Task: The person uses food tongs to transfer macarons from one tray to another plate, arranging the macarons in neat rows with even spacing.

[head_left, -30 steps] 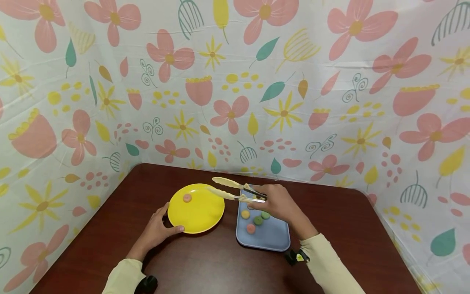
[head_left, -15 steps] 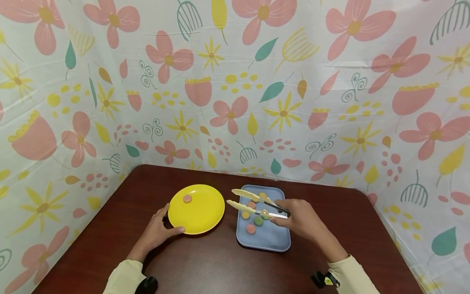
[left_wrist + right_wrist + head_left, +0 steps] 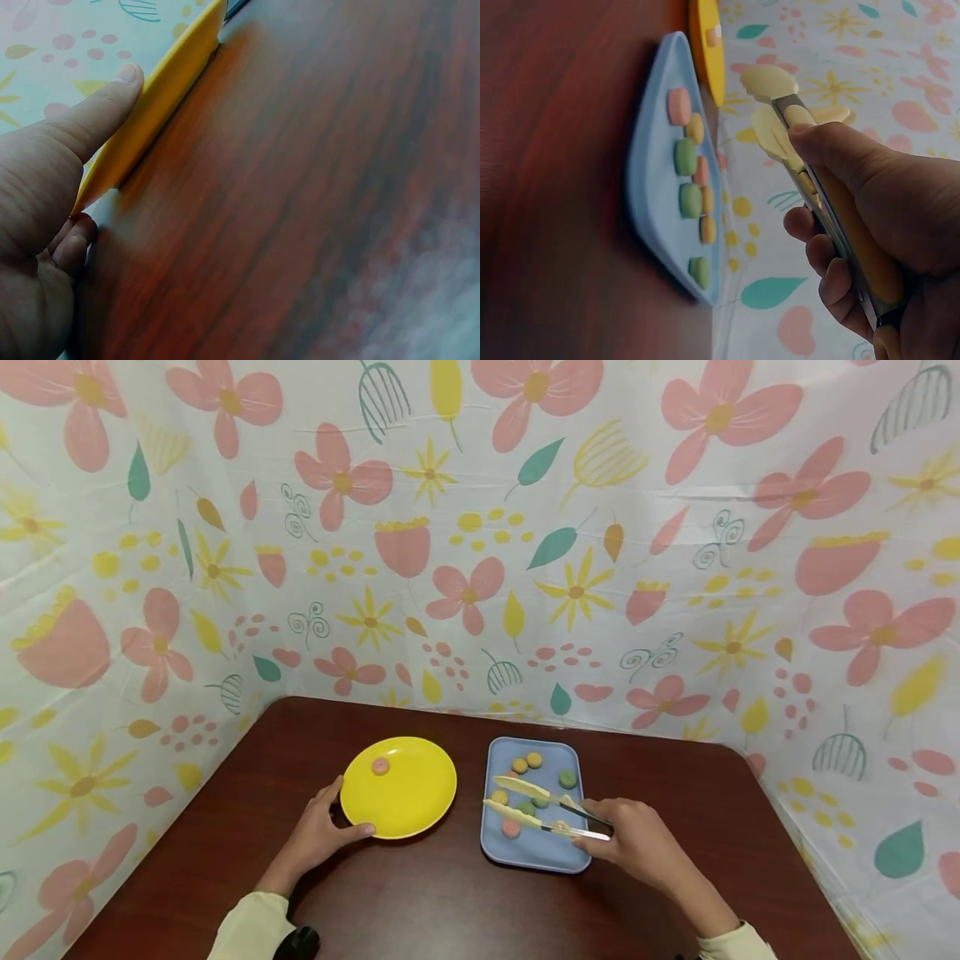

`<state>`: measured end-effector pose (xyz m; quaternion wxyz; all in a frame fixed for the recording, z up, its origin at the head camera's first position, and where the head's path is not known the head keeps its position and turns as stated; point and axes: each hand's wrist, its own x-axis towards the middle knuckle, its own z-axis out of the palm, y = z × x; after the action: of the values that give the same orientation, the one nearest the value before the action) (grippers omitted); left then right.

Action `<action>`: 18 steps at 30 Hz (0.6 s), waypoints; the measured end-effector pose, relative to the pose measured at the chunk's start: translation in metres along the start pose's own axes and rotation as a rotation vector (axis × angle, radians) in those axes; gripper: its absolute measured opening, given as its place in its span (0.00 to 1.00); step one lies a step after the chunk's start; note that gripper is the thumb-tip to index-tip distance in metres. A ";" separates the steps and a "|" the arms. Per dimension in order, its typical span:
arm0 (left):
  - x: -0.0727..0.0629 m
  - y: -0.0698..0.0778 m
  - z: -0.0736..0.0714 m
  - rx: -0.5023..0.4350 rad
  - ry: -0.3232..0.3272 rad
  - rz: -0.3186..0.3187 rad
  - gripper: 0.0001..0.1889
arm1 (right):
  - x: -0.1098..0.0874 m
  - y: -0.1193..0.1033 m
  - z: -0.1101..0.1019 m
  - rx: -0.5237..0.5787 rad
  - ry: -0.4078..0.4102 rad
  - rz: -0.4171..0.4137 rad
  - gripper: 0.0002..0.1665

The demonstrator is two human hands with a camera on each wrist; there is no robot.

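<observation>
My left hand (image 3: 313, 837) holds the near-left rim of a round yellow plate (image 3: 412, 797); in the left wrist view its thumb (image 3: 105, 109) lies along the plate's face, with fingers curled at the lower edge. A single pink macaron (image 3: 381, 766) rests toward the plate's far left. My right hand (image 3: 643, 847) grips a pair of tongs (image 3: 769, 81) with cream tips. Those tips are spread and hang over the blue tray (image 3: 536, 853), nothing between them. Several macarons lie on the tray: pink (image 3: 679, 106), green (image 3: 685, 157) and yellow (image 3: 534, 760). The tongs partly cover some in the head view.
Both the plate and the tray stand on a dark brown wooden table (image 3: 420, 893), a narrow gap between them. A floral-print curtain (image 3: 465, 635) rises behind the table and along its sides.
My right hand has drawn the tongs from near the plate's right edge rightward and toward me, over the tray. The left hand and plate have stayed in place.
</observation>
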<state>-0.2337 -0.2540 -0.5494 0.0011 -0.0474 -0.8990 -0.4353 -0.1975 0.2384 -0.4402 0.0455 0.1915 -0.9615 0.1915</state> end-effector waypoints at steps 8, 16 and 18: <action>-0.001 0.000 -0.001 -0.001 -0.002 0.018 0.63 | -0.020 0.007 0.007 0.006 0.004 0.006 0.27; 0.000 -0.001 -0.001 0.003 -0.003 -0.007 0.63 | -0.034 0.015 0.020 0.028 -0.005 0.017 0.26; -0.001 -0.001 -0.001 0.004 -0.002 -0.005 0.63 | -0.036 0.017 0.023 0.030 -0.009 0.019 0.27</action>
<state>-0.2331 -0.2555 -0.5493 -0.0007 -0.0453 -0.9000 -0.4335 -0.1708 0.2569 -0.4732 0.0366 0.1837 -0.9605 0.2056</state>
